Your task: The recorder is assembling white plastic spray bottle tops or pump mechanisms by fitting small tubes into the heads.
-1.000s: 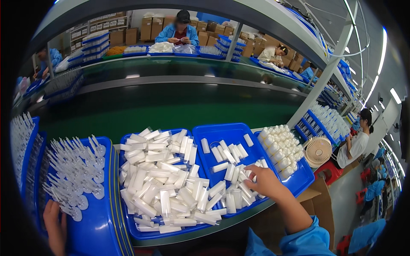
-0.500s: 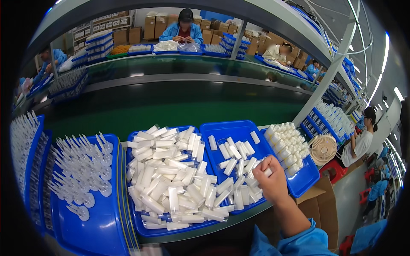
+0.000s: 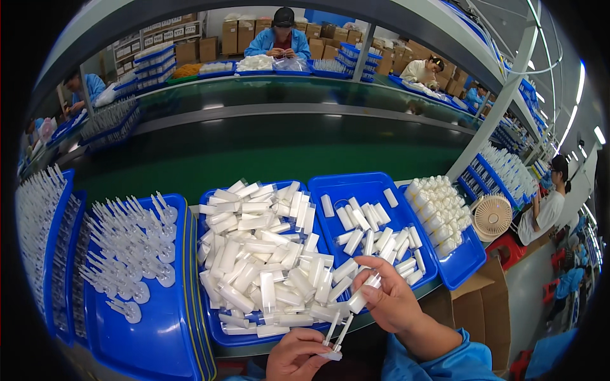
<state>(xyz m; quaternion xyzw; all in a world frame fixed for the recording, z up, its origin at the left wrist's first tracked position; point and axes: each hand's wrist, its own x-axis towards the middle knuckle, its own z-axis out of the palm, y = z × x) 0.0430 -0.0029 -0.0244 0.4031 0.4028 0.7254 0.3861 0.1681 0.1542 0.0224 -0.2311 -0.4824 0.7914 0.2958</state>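
At the lower middle, my left hand [image 3: 295, 357] pinches the clear round base of a two-stemmed plastic part [image 3: 332, 353], its stems pointing up. My right hand [image 3: 395, 306] grips a white cylinder in a clear sleeve [image 3: 364, 296]. Its lower end meets the tip of one stem; whether the stem goes inside cannot be made out. Behind my right hand, several white cylinders lie loose in a blue tray [image 3: 324, 185]. A large heap of sleeved white cylinders [image 3: 254, 254] fills the blue tray left of it.
More two-stemmed parts [image 3: 130, 244] stand in a blue tray [image 3: 143, 340] at left. White bottle-like pieces [image 3: 438, 213] fill a tray at right, beside a beige fan [image 3: 492, 217] and a cardboard box [image 3: 483, 311]. Beyond runs a green conveyor [image 3: 267, 146], with people seated across it.
My left hand has come up from the lower edge with the two-stemmed part. My right hand has moved left and down from the loose cylinders, bringing a sleeved one to it.
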